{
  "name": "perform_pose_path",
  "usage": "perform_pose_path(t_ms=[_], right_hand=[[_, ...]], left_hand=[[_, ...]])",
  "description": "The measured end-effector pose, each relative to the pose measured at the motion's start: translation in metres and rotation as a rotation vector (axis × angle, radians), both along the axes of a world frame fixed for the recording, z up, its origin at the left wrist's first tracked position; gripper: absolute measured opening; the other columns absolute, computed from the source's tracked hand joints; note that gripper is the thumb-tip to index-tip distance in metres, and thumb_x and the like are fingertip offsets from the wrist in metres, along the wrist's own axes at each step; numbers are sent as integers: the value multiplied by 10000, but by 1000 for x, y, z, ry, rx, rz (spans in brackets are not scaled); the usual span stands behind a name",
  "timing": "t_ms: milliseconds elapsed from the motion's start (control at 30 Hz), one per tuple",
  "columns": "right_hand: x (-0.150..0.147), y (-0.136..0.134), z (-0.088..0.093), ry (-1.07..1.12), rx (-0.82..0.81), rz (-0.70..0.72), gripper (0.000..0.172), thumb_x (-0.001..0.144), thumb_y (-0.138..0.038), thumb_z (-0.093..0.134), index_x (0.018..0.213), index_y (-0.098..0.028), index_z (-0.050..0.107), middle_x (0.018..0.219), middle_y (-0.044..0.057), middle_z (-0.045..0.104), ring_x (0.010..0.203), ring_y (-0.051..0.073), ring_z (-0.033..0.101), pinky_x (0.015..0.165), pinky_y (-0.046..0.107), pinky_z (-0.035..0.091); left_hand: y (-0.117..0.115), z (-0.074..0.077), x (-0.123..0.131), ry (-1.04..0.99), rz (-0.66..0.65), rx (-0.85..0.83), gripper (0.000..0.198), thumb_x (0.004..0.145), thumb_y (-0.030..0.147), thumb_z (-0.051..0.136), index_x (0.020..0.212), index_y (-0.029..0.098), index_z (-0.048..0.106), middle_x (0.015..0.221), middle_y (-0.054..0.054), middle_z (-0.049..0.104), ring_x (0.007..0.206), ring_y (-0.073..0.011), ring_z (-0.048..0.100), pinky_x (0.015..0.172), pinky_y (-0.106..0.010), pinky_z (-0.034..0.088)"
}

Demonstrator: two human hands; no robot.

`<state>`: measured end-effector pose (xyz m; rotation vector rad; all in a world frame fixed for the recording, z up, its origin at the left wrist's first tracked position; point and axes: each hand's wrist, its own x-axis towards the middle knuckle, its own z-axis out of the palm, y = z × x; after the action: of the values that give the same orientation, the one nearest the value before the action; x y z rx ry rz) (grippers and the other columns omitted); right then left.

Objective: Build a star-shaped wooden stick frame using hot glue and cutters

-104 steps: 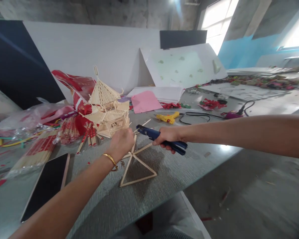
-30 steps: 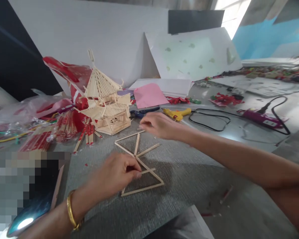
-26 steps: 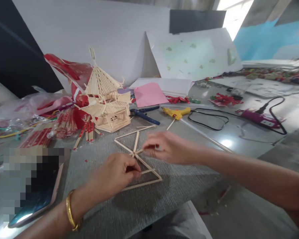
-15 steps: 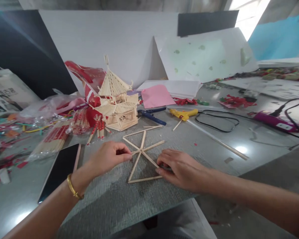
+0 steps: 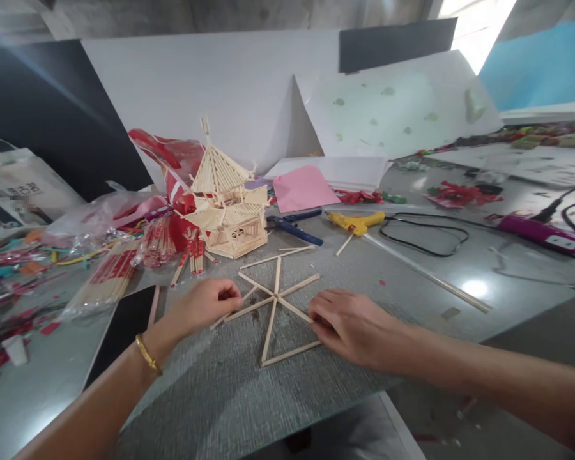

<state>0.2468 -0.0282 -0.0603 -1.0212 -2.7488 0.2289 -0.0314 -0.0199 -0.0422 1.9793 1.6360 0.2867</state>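
Note:
A six-spoked frame of thin wooden sticks (image 5: pixel 269 329) lies flat on the table, with one stick (image 5: pixel 291 352) across two spoke ends on the near side. My left hand (image 5: pixel 209 301) is at the frame's left, thumb and forefinger closed on a loose thin wooden stick (image 5: pixel 250 294) beside the left spoke. My right hand (image 5: pixel 347 324) has its fingers curled over the end of the lower-right spoke; the fingertips partly hide that end. Two loose sticks (image 5: pixel 276 257) lie just beyond the frame.
Behind the frame stands a stick-built pagoda model (image 5: pixel 234 217). Blue pliers (image 5: pixel 294 227) and a yellow glue gun (image 5: pixel 357 222) with a clear glue stick lie farther right. A phone (image 5: pixel 122 329), bagged sticks (image 5: pixel 100 275) and a pink paper (image 5: pixel 304 188) lie around. The table's near edge (image 5: pixel 316 409) is close.
My left hand has drawn back leftward from near the frame's hub. The frame has shifted slightly, and a gap shows between its upper-left spoke and the far stick. My right hand stays at its spoke.

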Motion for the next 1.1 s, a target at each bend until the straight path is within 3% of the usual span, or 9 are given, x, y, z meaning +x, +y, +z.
perform_pose_path(t_ms=[300, 500, 667, 800, 900, 1100], right_hand=[[6, 15, 0, 17, 38, 94, 157, 866, -151, 432, 809, -137, 577, 786, 65, 606, 759, 161, 548, 737, 289, 412], [4, 17, -3, 26, 65, 54, 180, 889, -189, 431, 815, -139, 586, 772, 61, 607, 748, 160, 551, 718, 286, 405], [17, 17, 5, 129, 32, -2, 211, 917, -298, 439, 872, -152, 584, 804, 52, 602, 738, 149, 540, 675, 262, 384], [27, 26, 7, 239, 58, -113, 210, 914, -288, 415, 873, -161, 577, 754, 28, 577, 657, 113, 504, 636, 230, 362], [28, 32, 1, 240, 91, -183, 207, 895, -269, 413, 843, -160, 581, 742, 26, 568, 639, 110, 484, 634, 229, 352], [32, 34, -5, 210, 102, -214, 194, 887, -262, 416, 836, -158, 573, 730, 18, 560, 645, 111, 482, 648, 230, 348]], left_hand=[[-11, 7, 6, 31, -5, -21, 251, 783, 398, 506, 761, 172, 615, 661, 1, 598, 614, -151, 523, 588, -262, 365], [-8, 6, 9, 19, -28, -40, 254, 777, 407, 519, 751, 171, 609, 646, 12, 586, 606, -139, 507, 560, -246, 351], [-11, 15, 11, -12, 9, 18, 277, 794, 419, 508, 763, 168, 622, 667, 3, 589, 617, -137, 495, 578, -252, 356], [-23, 25, 36, -89, -58, -9, 271, 783, 425, 539, 761, 179, 652, 632, 16, 578, 583, -124, 481, 548, -237, 351], [-30, 30, 65, -76, -154, -49, 184, 753, 336, 571, 702, 185, 665, 575, 29, 579, 533, -110, 482, 527, -231, 343], [-23, 28, 97, 15, -275, 38, 143, 714, 217, 566, 645, 184, 686, 528, 30, 590, 487, -101, 468, 525, -246, 317]])
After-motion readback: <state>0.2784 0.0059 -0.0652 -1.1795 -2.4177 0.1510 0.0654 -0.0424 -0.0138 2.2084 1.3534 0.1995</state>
